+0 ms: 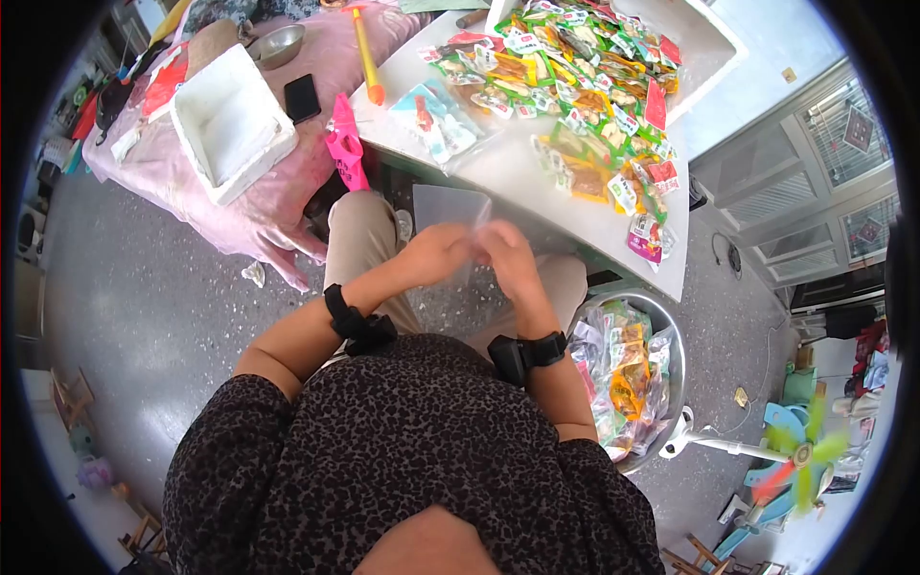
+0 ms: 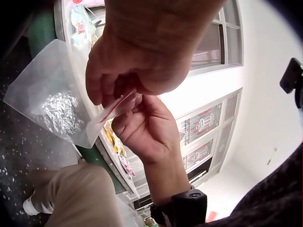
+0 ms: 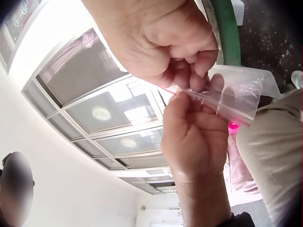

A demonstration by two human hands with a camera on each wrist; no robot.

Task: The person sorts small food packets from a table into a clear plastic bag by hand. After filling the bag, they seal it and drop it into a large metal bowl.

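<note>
At the far left, a white foam box is sitting on the pink-covered bed, with a dark phone lying just beside it. Nearer the middle, a bright pink plastic bag is hanging by the bench.

The left hand is curling its fingers round the edge of a clear bag, clamping the film between thumb and fingers near a red strip. The clear bag is hanging between the two hands, above the lap and in front of the bench, its wide body drooping away from the pinched edge. A crinkled, shiny patch is showing on it; whether anything is inside, I cannot tell. The right hand is pinching the same edge right beside the left, fingertips close together on the film.

For good work here, both grips probably want to be staying close to the red strip, each hand holding a small, firm pinch so that the edge is lying straight rather than bunching. Thin film like this is likely slipping or creasing if tugged hard, so light, even pressure should be serving better, with the loose body left hanging free.

Further right, printed packets are lying heaped on the bench, and a metal basin is standing below, holding more packets.
</note>
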